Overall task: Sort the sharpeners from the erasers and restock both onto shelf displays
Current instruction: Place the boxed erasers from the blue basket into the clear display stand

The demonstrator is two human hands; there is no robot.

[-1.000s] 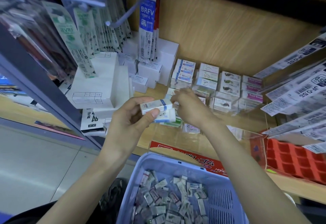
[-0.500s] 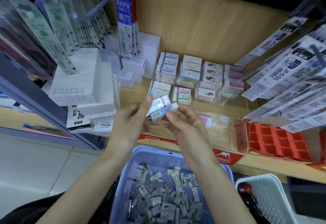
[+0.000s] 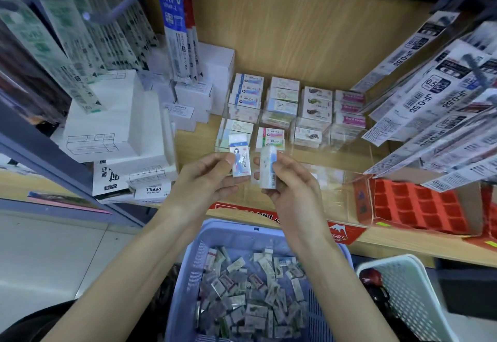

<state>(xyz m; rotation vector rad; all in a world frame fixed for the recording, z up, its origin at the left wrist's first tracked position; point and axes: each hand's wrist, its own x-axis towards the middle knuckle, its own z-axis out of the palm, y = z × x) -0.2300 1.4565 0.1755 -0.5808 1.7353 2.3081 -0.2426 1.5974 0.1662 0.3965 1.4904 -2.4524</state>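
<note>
Nearest the viewer, a lilac basket (image 3: pixel 200 242) holds a loose heap of wrapped erasers (image 3: pixel 252 296). It sits below the shelf edge, probably to keep stock within reach of both hands. A white basket (image 3: pixel 411 285) beside it on the right contains dark items too blurred to identify, so the sharpeners cannot be located.

Above the lilac basket, the left hand (image 3: pixel 204 180) pinches a figure-print eraser (image 3: pixel 241 160) between thumb and fingers, printed face up, apparently to read the design. The right hand (image 3: pixel 291 189) grasps a blue-banded eraser (image 3: pixel 269 170) edge-on, barcode end toward the viewer. The two erasers are near each other but apart, which suggests a comparison before filing.

Beyond the hands, a clear compartmented display (image 3: pixel 333 177) rests on the wooden shelf (image 3: pixel 193 147). Its stacked erasers (image 3: pixel 283 99) are grouped by wrapper design, one pattern per column. Farther back on the left are white boxes (image 3: pixel 113 115) and hanging refill packs (image 3: pixel 174 18).
</note>
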